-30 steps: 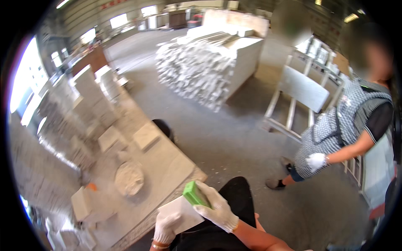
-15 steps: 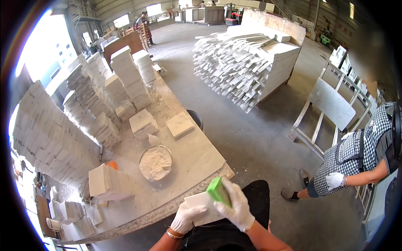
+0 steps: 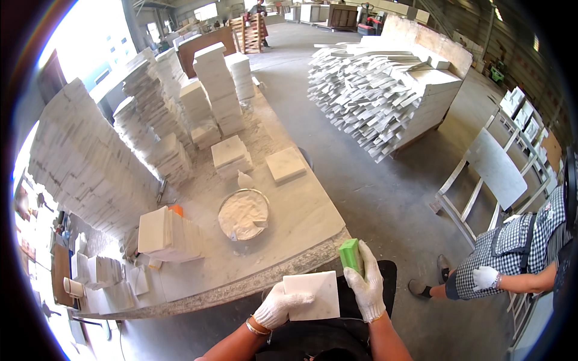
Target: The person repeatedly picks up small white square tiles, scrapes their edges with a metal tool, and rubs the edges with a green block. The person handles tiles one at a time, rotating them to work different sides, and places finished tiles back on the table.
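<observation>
In my gloved left hand point(image 3: 278, 308) is a square white stone tile point(image 3: 320, 295), gripped at its left side with the thumb across its face. My right hand point(image 3: 368, 283), gloved as well, is closed round a green block point(image 3: 350, 255), which is apart from the tile and to its upper right. Both hands are over my lap, just off the table's front edge. On the table point(image 3: 301, 225) stands a round bowl point(image 3: 269, 212) of whitish paste or powder, with a scraper-like piece in it. Left of it is an upright row of square tiles point(image 3: 158, 231).
Tall stacks of white tiles point(image 3: 84, 162) line the table's left side. Low tile piles point(image 3: 286, 164) sit behind the bowl. Beyond the table is a crate heaped with stone strips point(image 3: 373, 96). A co-worker in a checked apron point(image 3: 503, 243) stands at right by a metal rack point(image 3: 478, 186).
My right hand has drawn the green block off the tile, to the right. The tile now faces up more fully in my left hand. The view has shifted, moving the surroundings rightward.
</observation>
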A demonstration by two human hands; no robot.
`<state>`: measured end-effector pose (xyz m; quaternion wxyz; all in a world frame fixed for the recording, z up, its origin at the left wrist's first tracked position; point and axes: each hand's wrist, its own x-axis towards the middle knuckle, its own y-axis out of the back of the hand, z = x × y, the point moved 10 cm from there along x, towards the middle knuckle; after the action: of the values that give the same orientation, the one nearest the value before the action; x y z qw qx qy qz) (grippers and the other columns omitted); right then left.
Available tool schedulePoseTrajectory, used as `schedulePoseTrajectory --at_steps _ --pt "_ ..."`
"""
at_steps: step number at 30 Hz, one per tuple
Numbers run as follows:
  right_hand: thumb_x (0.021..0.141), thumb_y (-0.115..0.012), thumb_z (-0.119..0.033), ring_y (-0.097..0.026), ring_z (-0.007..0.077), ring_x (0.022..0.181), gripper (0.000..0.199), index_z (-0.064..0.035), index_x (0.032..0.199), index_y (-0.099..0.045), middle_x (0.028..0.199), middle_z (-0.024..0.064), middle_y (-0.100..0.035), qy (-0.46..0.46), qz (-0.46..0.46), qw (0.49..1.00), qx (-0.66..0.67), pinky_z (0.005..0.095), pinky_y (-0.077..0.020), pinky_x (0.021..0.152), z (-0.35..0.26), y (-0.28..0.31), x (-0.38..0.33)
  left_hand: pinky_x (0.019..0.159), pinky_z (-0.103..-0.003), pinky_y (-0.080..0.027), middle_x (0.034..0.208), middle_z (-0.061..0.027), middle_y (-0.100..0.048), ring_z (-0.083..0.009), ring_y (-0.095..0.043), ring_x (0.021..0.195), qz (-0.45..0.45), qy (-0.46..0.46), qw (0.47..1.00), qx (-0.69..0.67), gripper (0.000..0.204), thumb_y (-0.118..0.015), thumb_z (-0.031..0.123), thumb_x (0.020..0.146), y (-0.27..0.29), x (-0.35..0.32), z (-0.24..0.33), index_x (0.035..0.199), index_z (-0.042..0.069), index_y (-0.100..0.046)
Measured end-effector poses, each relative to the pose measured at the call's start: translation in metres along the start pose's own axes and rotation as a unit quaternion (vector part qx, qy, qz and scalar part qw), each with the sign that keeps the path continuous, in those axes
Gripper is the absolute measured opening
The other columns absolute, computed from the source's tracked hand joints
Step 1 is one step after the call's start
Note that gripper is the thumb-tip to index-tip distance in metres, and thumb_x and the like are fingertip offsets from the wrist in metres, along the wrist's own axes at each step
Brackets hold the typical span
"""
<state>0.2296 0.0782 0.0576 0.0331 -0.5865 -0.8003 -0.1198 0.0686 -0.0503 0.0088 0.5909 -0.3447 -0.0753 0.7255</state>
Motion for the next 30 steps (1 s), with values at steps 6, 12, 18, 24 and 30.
schedulePoseTrajectory --at_steps 6,12,18,24,30 --pt "0.084 -0.074 -0.018 -0.058 0.0289 0.119 0.068 0.0050 0.143 -0.048 0.132 0.0200 -0.056 0.159 -0.090 0.979 -0.086 0.0373 -0.0442 0.104 -0.063 -0.023 -0.024 0.094 -0.032 -0.052 0.124 -0.0089 -0.067 -0.0157 -0.064 0.107 -0.023 -0.021 0.999 -0.022 0.052 -0.074 0.014 0.088 -0.009 0.016 0.004 0.133 -0.005 -0.059" --pt "0.090 -0.066 -0.022 -0.059 0.0152 0.111 0.072 -0.0013 0.153 -0.037 0.135 0.0095 -0.056 -0.124 0.003 0.988 0.094 0.0287 -0.0513 0.088 0.036 0.010 -0.008 0.091 -0.032 -0.052 0.120 -0.0075 -0.068 -0.0149 -0.064 0.104 -0.024 0.015 1.000 -0.006 0.050 -0.076 0.016 0.088 -0.004 0.001 -0.006 0.132 -0.003 -0.060" --pt "0.088 -0.067 -0.016 -0.049 0.0243 0.133 0.072 0.0025 0.151 -0.039 0.144 0.0154 -0.050 -0.001 -0.052 0.997 0.053 0.0359 -0.0364 0.113 -0.028 -0.012 -0.028 0.092 -0.030 -0.051 0.118 -0.0064 -0.068 -0.0128 -0.063 0.102 -0.028 -0.003 0.999 -0.018 0.048 -0.077 0.017 0.087 -0.009 0.008 -0.005 0.129 -0.002 -0.063" --pt "0.091 -0.062 -0.020 -0.050 0.0227 0.130 0.068 0.0012 0.151 -0.039 0.140 0.0138 -0.053 -0.174 -0.039 0.979 0.099 0.0346 -0.0373 0.111 0.048 -0.011 -0.015 0.092 -0.030 -0.051 0.117 -0.0062 -0.069 -0.0123 -0.063 0.103 -0.036 0.015 0.999 -0.013 0.049 -0.077 0.016 0.087 -0.008 0.001 -0.006 0.130 -0.002 -0.063" --pt "0.088 -0.065 -0.020 -0.047 0.0227 0.134 0.076 0.0040 0.153 -0.033 0.148 0.0149 -0.047 -0.082 -0.057 0.986 0.130 0.0350 -0.0350 0.114 -0.020 -0.019 -0.031 0.093 -0.031 -0.051 0.118 -0.0064 -0.068 -0.0133 -0.063 0.104 -0.023 0.017 0.997 -0.066 0.047 -0.077 0.015 0.087 0.003 0.010 -0.016 0.129 -0.002 -0.062"
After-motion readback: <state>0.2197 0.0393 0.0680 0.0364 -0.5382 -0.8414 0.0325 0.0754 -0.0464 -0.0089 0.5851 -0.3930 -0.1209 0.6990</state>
